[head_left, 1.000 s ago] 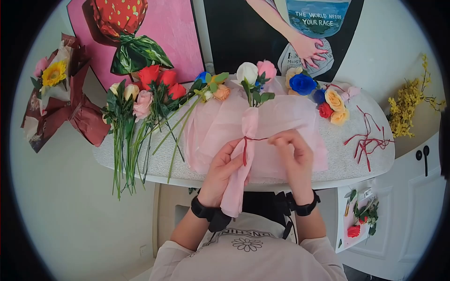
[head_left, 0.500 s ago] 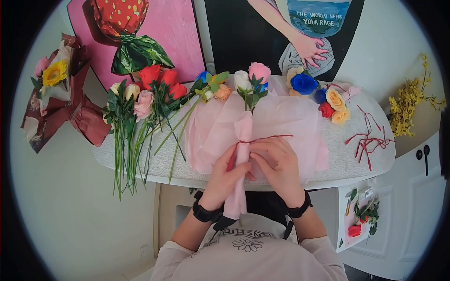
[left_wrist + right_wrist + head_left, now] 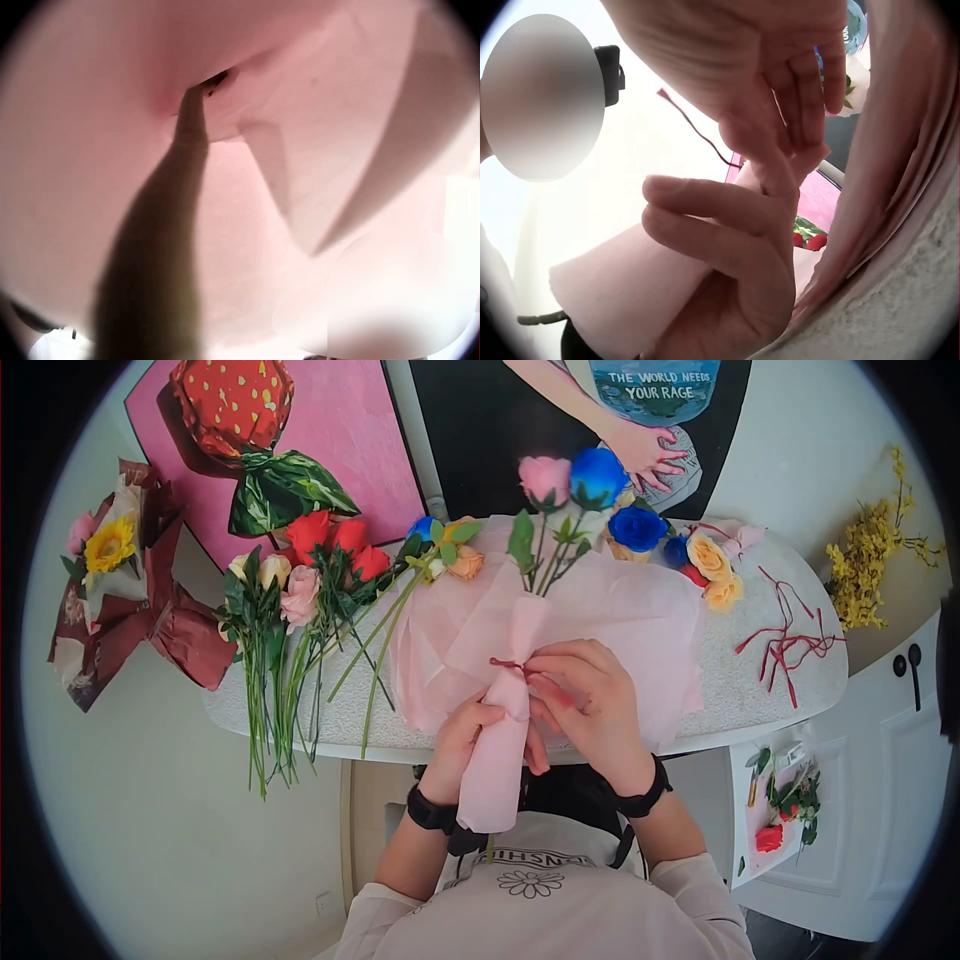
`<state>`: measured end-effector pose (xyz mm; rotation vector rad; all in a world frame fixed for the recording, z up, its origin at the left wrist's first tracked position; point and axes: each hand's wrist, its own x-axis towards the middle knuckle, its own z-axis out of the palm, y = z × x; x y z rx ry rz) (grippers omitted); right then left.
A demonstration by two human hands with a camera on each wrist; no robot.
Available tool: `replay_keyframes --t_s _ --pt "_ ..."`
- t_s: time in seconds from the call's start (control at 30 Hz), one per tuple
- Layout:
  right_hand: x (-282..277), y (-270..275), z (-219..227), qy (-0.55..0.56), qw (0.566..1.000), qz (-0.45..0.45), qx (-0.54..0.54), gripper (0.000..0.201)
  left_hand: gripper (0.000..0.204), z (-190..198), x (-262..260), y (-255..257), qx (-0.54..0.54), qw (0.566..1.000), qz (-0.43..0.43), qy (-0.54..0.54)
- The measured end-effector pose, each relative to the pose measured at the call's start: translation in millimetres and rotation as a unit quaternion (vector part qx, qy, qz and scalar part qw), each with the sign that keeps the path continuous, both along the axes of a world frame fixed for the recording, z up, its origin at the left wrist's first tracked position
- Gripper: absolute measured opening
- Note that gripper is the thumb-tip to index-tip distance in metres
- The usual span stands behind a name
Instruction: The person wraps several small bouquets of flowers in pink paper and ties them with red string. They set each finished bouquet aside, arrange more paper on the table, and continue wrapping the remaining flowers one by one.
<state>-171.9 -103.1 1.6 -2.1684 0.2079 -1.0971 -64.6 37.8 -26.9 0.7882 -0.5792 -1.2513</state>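
A bouquet wrapped in pink paper (image 3: 495,770) stands tilted before the person's chest. My left hand (image 3: 463,738) grips the lower wrap, fingers curled round it. A dark red cord (image 3: 507,663) circles the narrow waist of the wrap, and my right hand (image 3: 595,705) pinches it there with thumb and fingertips. In the right wrist view, a loose end of the cord (image 3: 694,130) trails from the fingers. Above the wrap rise a pink rose (image 3: 545,480) and a blue rose (image 3: 598,480) on green stems. A stem (image 3: 154,262) pokes from the paper's lower opening.
Pink sheets (image 3: 640,650) cover the middle of the white table (image 3: 335,725). Loose roses with long stems (image 3: 285,680) lie on the left, past its front edge. More roses (image 3: 710,560) and several red cords (image 3: 785,645) lie right. A brown-wrapped bouquet (image 3: 180,630) is far left.
The bouquet has risen and turned, so the blue rose now shows beside the pink one. The cord end that stuck out to the right is drawn in at the right hand.
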Motion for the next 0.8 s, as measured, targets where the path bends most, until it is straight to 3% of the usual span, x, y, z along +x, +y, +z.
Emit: replay_keyframes --t_s 0.17,0.43,0.67,0.8 --pt "0.8 -7.3 -1.9 0.0 1.0 0.006 -0.011 0.012 0.043 15.3 -6.3 -2.7 0.01 1.0 -0.001 0.026" --pt "-3.4 -7.7 6.3 0.035 0.993 -0.011 -0.108 0.017 0.037 8.2 -10.0 -5.6 0.023 0.999 -0.022 -0.003" --pt "-1.5 -12.0 2.8 0.072 0.994 0.034 -0.077 0.02 0.034 1.9 -17.3 -7.8 -0.01 0.997 -0.038 0.062" --pt "-2.1 -15.4 4.3 0.071 0.993 0.039 -0.09 0.019 0.027 12.7 -22.6 -6.8 0.064 0.993 0.076 -0.065"
